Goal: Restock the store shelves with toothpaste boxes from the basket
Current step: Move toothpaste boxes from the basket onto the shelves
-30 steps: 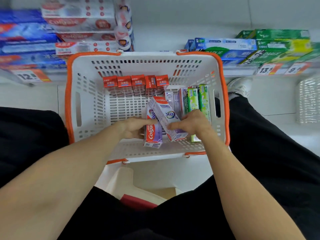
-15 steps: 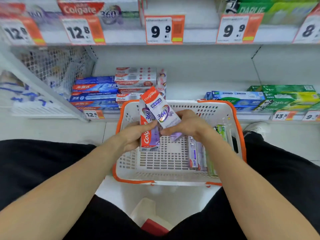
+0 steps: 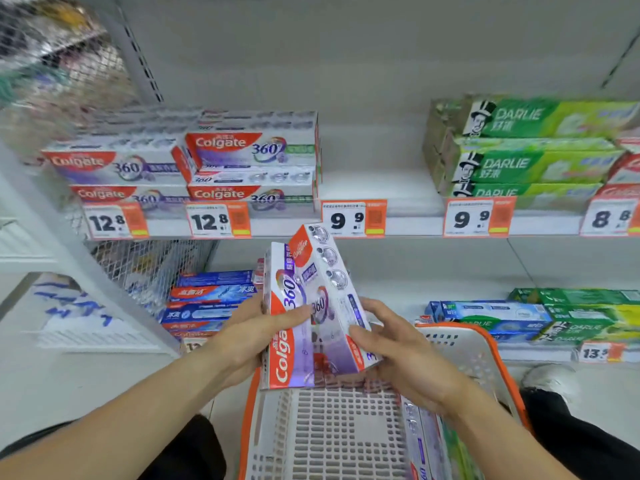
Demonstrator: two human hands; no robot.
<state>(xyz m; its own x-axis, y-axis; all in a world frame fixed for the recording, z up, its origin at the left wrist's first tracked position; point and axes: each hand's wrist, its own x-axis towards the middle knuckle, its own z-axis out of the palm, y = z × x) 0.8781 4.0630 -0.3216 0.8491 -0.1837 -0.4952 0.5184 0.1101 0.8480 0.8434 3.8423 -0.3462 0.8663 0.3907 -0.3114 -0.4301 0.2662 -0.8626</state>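
Two Colgate 360 toothpaste boxes are held upright at the centre of the frame, above the basket (image 3: 485, 355). The left hand (image 3: 242, 341) grips the left box (image 3: 282, 341), thumb lying across its front face and fingers wrapped behind it. The right hand (image 3: 398, 351) grips the right box (image 3: 329, 296), thumb on the lower front and fingers curled round its right edge. The right box leans toward the upper left and overlaps the left box; the two touch along their adjoining sides.

The basket is white with an orange rim and occupies the lower centre of the frame. Further toothpaste boxes (image 3: 426, 445) lie along its right wall.

The upper shelf (image 3: 408, 226) runs across the middle of the frame. At its left, stacked Colgate 360 boxes (image 3: 242, 150) sit above price tags reading 12.8 (image 3: 207, 221). At its right, stacked green Darlie boxes (image 3: 536, 161) sit above a 9.9 tag (image 3: 474, 218). Between the two stacks another 9.9 tag (image 3: 346, 220) is fixed to the shelf edge.

On the lower shelf, blue boxes (image 3: 207, 303) are stacked at centre left, and blue and green boxes (image 3: 554, 317) at the right.
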